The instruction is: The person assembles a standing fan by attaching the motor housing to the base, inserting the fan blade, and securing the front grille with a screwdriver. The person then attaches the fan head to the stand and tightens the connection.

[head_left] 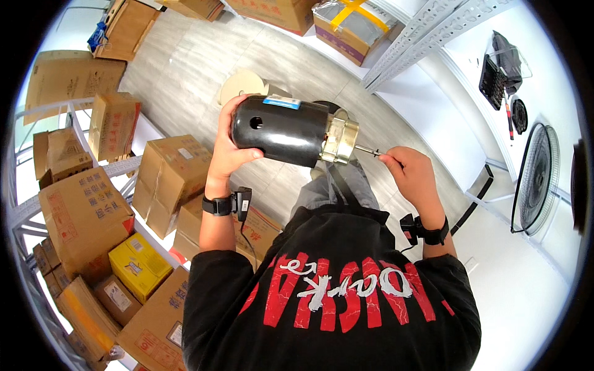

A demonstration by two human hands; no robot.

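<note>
A fan motor (339, 141) with a gold-coloured metal end sits at the right end of a glossy black rounded housing (281, 133). The housing lies sideways in the air and bears a blue and white label and a round hole. My left hand (230, 139) is wrapped around its closed left end, thumb along the lower side. From the gold end a thin metal shaft (366, 149) sticks out to the right. With its fingers closed in a pinch, my right hand (405, 170) grips the shaft's tip; whether a small part sits between the fingers is hidden.
Cardboard boxes (170, 176) and a yellow box (140, 267) fill shelving at left. A round beige object (241, 86) is on the floor beyond the housing. At right stand a white shelf rack (427, 37), a wire fan guard (537, 179) and a black tool tray (492, 83).
</note>
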